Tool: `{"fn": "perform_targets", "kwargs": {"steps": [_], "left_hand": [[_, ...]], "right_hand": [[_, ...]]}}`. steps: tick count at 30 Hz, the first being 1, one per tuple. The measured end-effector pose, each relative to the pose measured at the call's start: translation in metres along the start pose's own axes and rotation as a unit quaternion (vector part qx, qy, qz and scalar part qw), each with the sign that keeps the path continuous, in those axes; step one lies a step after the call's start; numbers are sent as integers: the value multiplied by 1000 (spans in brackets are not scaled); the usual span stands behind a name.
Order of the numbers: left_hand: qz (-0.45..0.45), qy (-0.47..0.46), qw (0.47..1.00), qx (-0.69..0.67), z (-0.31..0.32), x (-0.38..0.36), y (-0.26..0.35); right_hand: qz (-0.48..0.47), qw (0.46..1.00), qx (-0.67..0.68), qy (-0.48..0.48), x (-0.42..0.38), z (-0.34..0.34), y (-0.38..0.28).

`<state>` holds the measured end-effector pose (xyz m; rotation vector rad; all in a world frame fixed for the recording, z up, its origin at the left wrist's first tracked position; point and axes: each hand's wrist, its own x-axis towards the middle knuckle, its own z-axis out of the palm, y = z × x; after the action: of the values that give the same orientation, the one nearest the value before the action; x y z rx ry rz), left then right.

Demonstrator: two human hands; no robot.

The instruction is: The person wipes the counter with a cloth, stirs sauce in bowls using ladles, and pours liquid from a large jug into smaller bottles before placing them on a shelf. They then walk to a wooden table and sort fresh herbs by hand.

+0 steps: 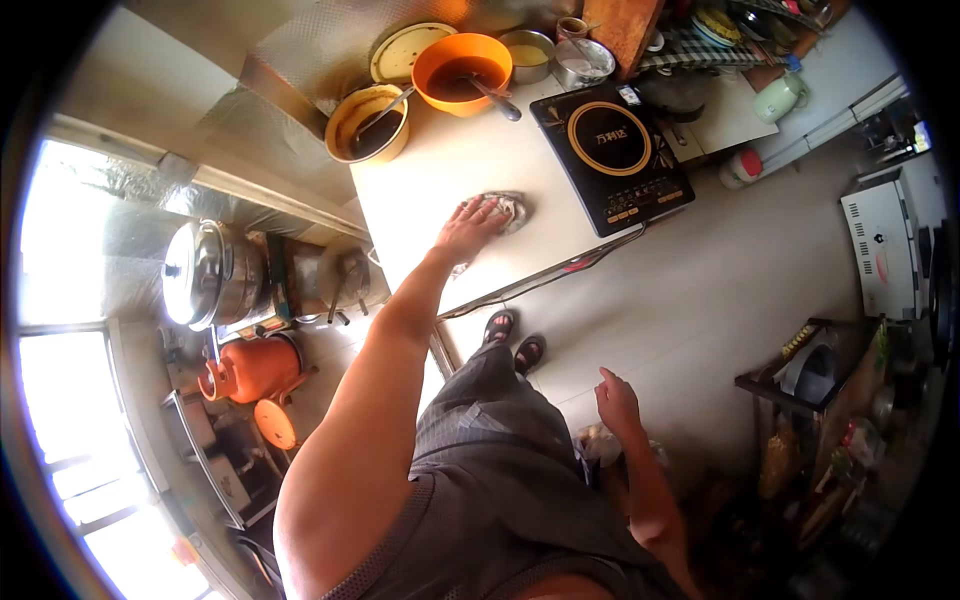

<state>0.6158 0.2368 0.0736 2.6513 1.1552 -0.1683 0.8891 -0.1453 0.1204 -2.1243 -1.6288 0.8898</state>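
On the white countertop [440,190], a crumpled, stained light-coloured cloth [510,210] lies under my left hand [472,226]. The fingers press down over the cloth, covering part of it. My right hand [618,403] hangs beside my body above the floor, fingers loosely apart, with nothing seen in it. Beyond the cloth, an orange bowl [440,60] of dark liquid has a ladle [495,98] in it. A yellowish bowl [338,135] with dark contents and a spoon [385,115] stands to its left. To the right of the cloth is a black induction cooker [600,150].
Metal bowls [585,65] stand behind the cooker. On the left are a lidded steel pot [195,275] and an orange gas cylinder [265,368]. A dark rack [800,375] and a white appliance [885,255] stand at right. A cable runs along the counter's front edge.
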Motion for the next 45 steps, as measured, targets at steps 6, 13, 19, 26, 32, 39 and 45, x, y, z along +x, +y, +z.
{"fn": "perform_targets", "kwargs": {"steps": [6, 13, 19, 26, 32, 39, 45], "left_hand": [[-90, 97, 991, 35, 39, 51, -70], [-330, 205, 918, -81, 13, -57, -99], [-170, 287, 933, -133, 114, -102, -66], [-101, 123, 688, -708, 22, -28, 42], [68, 130, 442, -885, -115, 6, 104], [65, 347, 690, -632, -122, 64, 141], [49, 92, 204, -973, -100, 60, 137]], "right_hand": [[0, 999, 42, -6, 56, -10, -42], [-172, 983, 56, 26, 181, -21, -138], [-241, 968, 69, 4, 248, -5, -196], [-104, 954, 278, 45, 291, -15, -205], [-110, 902, 408, 88, 310, -59, -204], [-81, 774, 628, -2, 293, -77, -192], [-90, 752, 597, -266, 241, -171, -174]]}}
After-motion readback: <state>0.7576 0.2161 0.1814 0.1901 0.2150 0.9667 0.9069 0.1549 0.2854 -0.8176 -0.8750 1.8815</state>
